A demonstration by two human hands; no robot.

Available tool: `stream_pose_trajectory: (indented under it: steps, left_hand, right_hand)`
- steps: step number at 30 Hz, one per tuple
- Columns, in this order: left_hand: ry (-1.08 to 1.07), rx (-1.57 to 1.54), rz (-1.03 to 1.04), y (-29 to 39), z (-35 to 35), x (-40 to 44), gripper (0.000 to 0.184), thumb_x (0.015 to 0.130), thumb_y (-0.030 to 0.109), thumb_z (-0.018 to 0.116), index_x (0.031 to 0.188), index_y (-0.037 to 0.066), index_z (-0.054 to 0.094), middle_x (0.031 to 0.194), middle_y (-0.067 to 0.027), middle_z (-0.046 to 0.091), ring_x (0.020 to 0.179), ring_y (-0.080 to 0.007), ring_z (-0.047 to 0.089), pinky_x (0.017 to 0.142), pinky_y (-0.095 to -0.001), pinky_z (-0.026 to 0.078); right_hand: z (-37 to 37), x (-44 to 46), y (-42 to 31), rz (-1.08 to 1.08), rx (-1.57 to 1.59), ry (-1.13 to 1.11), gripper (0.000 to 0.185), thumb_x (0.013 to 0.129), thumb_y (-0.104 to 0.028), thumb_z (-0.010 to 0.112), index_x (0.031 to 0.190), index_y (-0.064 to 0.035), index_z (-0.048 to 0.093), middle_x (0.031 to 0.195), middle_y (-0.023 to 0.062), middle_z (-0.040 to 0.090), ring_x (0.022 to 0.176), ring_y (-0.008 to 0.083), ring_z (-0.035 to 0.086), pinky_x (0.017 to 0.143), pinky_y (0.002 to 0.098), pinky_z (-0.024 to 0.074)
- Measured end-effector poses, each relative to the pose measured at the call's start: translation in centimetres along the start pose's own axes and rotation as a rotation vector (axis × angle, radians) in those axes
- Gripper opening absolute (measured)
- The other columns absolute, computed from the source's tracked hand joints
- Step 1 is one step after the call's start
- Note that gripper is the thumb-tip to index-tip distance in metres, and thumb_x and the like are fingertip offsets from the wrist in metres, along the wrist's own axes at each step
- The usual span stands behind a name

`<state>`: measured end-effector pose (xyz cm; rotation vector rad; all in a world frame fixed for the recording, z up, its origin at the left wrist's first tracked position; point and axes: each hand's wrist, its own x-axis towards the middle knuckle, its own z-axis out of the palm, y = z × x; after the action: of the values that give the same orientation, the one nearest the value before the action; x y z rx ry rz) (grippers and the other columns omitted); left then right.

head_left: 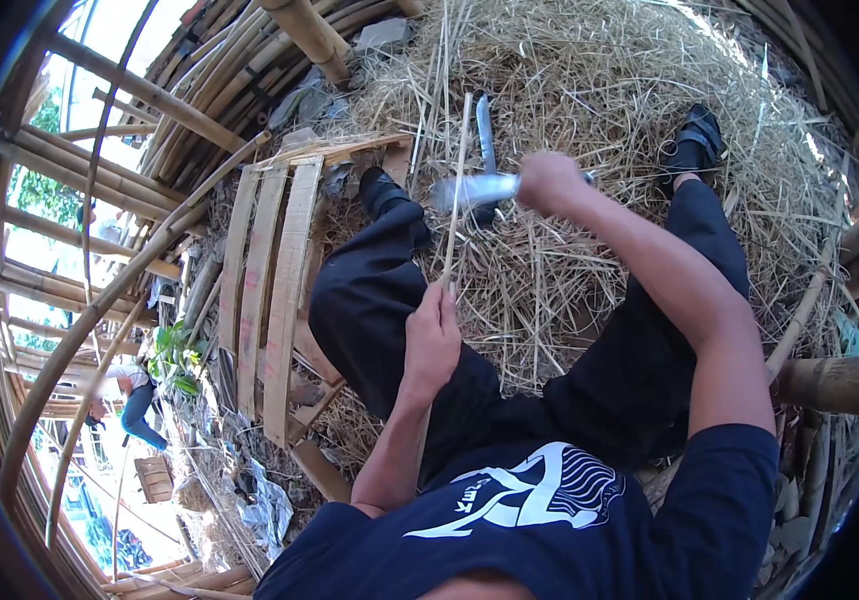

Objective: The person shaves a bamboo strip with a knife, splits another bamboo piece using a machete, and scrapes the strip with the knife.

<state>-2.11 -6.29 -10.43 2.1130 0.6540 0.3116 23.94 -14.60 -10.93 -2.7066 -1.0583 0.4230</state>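
Observation:
My left hand (433, 338) is closed around a thin bamboo strip (458, 200), which stands up past my fingers and runs back along my forearm. In my right hand (552, 185) is the handle of a knife; its broad blade (475, 190) is smeared by motion and lies across the strip's upper part. Whether blade and strip touch is unclear. Just beyond, a second blade (486, 135) with a dark handle rests on the straw.
Straw and shavings (569, 90) cover the ground between my feet. A wooden pallet (276, 290) leans at the left near my knee. Bamboo poles (164, 105) frame the left side, with another person (139, 405) beyond them. A thick bamboo pole (834, 386) lies at the right.

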Motion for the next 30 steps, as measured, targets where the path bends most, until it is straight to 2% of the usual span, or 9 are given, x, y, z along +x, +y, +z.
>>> stream_pose_trajectory:
  steps: [2, 5, 9, 16, 18, 22, 27, 29, 30]
  left_hand:
    - [-0.051, -0.073, -0.032, -0.3, -0.1, -3.2, 0.019, 0.1, 0.018, 0.045, 0.097, 0.002, 0.056, 0.058, 0.0042, 0.038, 0.051, -0.0028, 0.037, 0.046, -0.0218, 0.031]
    - [-0.172, -0.264, -0.168, -1.9, -1.1, -6.7, 0.02, 0.102, 0.019, 0.043, 0.1, 0.003, 0.055, 0.058, 0.0076, 0.035, 0.049, 0.0002, 0.031, 0.044, -0.0182, 0.025]
    - [-0.243, -0.466, -0.241, -2.0, -2.5, -5.5, 0.023, 0.103, 0.02, 0.039, 0.109, 0.003, 0.053, 0.056, 0.0082, 0.032, 0.042, 0.0005, 0.026, 0.039, -0.0173, 0.022]
    - [-0.215, -0.455, -0.215, -1.0, -2.3, -2.9, 0.023, 0.102, 0.018, 0.042, 0.105, 0.001, 0.057, 0.06, 0.0071, 0.036, 0.052, -0.0007, 0.033, 0.047, -0.019, 0.029]
    - [-0.155, -0.392, -0.21, -0.8, -2.3, -2.3, 0.022, 0.101, 0.018, 0.043, 0.103, 0.001, 0.057, 0.06, 0.0054, 0.038, 0.053, -0.0016, 0.034, 0.047, -0.021, 0.03]
    - [-0.129, -0.328, -0.071, -1.1, -1.2, -1.1, 0.021, 0.102, 0.021, 0.041, 0.104, 0.004, 0.054, 0.058, 0.0084, 0.031, 0.046, 0.0012, 0.027, 0.042, -0.0181, 0.023]
    - [-0.104, -0.224, -0.02, -0.6, -0.1, -1.2, 0.019, 0.102, 0.019, 0.042, 0.098, 0.004, 0.054, 0.059, 0.008, 0.034, 0.048, 0.0014, 0.03, 0.043, -0.0178, 0.025]
    - [-0.099, -0.239, -0.063, -0.2, -0.6, -2.2, 0.018, 0.102, 0.018, 0.043, 0.097, 0.004, 0.054, 0.059, 0.0079, 0.034, 0.049, 0.0015, 0.03, 0.043, -0.0177, 0.025]
    - [-0.087, -0.246, -0.092, 0.0, -1.1, -2.4, 0.018, 0.101, 0.018, 0.043, 0.096, 0.004, 0.054, 0.059, 0.0079, 0.035, 0.049, 0.0015, 0.031, 0.043, -0.0176, 0.025]
  right_hand:
    - [-2.4, 2.4, 5.1, 0.293, 0.107, 0.08, 0.026, 0.08, -0.02, 0.057, 0.095, -0.0026, 0.07, 0.097, 0.0192, 0.068, 0.089, 0.0325, 0.067, 0.078, 0.0411, 0.054]
    - [-4.6, 4.4, 12.5, 0.453, 0.135, 0.286, 0.032, 0.081, -0.022, 0.056, 0.103, -0.0002, 0.067, 0.105, 0.0203, 0.067, 0.096, 0.0334, 0.066, 0.081, 0.0422, 0.0531]
    - [-3.5, 4.0, 13.5, 0.527, 0.087, 0.323, 0.032, 0.08, -0.02, 0.055, 0.1, 0.0014, 0.068, 0.101, 0.0229, 0.067, 0.093, 0.0334, 0.067, 0.08, 0.0414, 0.0535]
    - [-4.2, -0.3, 1.8, 0.075, 0.292, 0.068, 0.027, 0.078, -0.017, 0.057, 0.089, 0.006, 0.067, 0.08, 0.0211, 0.067, 0.073, 0.0309, 0.067, 0.07, 0.0392, 0.0539]
    - [-3.2, -1.4, -1.1, -0.038, 0.16, -0.138, 0.027, 0.078, -0.017, 0.057, 0.089, 0.0055, 0.067, 0.077, 0.0201, 0.067, 0.073, 0.0315, 0.067, 0.072, 0.0392, 0.0545]
    - [-0.8, -5.1, -4.7, -0.298, -0.026, -0.207, 0.022, 0.074, -0.014, 0.054, 0.08, 0.0018, 0.067, 0.078, 0.0205, 0.066, 0.076, 0.0344, 0.067, 0.074, 0.0408, 0.0553]
    - [-0.7, -4.0, -3.1, -0.297, -0.051, -0.105, 0.019, 0.073, -0.015, 0.053, 0.072, 0.0005, 0.066, 0.076, 0.0178, 0.067, 0.074, 0.0332, 0.067, 0.07, 0.04, 0.0554]
    - [0.0, -1.1, -0.7, -0.103, -0.007, -0.154, 0.022, 0.073, -0.016, 0.057, 0.081, 0.0014, 0.068, 0.081, 0.0156, 0.068, 0.075, 0.0299, 0.067, 0.069, 0.0391, 0.0553]
    - [-0.4, 0.3, 1.0, 0.028, 0.017, -0.019, 0.023, 0.075, -0.016, 0.057, 0.086, 0.0014, 0.067, 0.085, 0.0146, 0.069, 0.077, 0.0298, 0.068, 0.071, 0.0397, 0.0549]
